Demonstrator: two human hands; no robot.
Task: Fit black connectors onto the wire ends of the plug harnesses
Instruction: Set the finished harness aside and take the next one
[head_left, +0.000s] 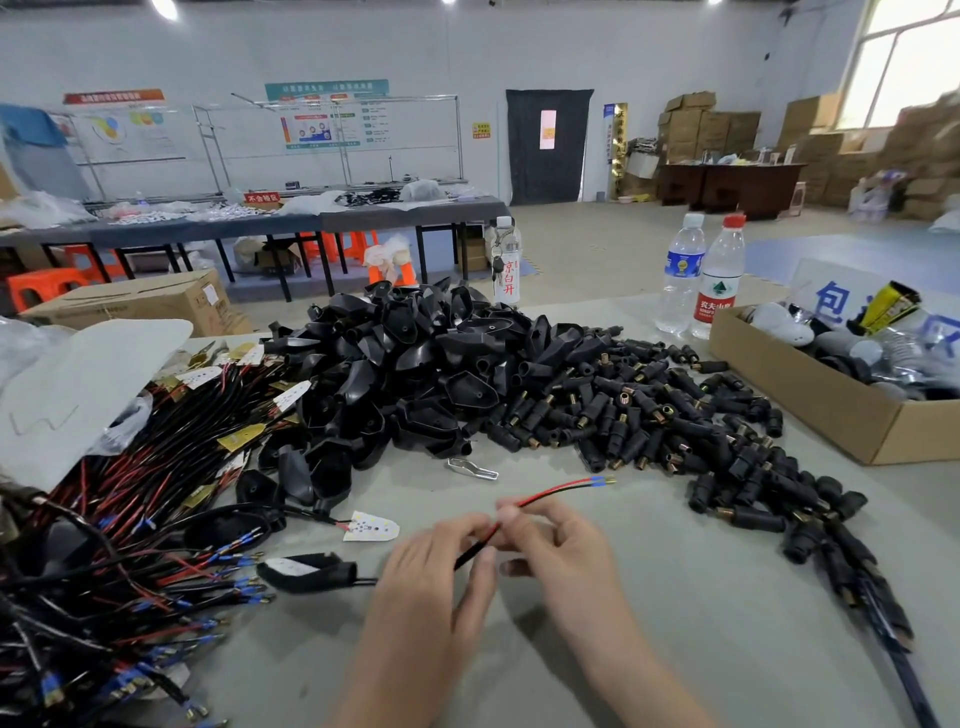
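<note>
My left hand (441, 558) and my right hand (553, 535) meet over the grey table and together pinch one harness wire (550, 493). Its red and black leads run up to the right and end in blue-sleeved metal terminals (602, 480) that point toward a heap of small black connectors (670, 415) with brass ends. The wire's black sheath runs back left to a black housing (306, 571) lying on the table. A large tangle of more harnesses (130, 519) lies at the left.
A mound of black plastic shells (415, 364) sits mid-table. A cardboard box (810, 395) of parts stands at the right, two water bottles (701, 275) behind it. A loose LED board (371, 527) and a metal clip (475, 467) lie near my hands.
</note>
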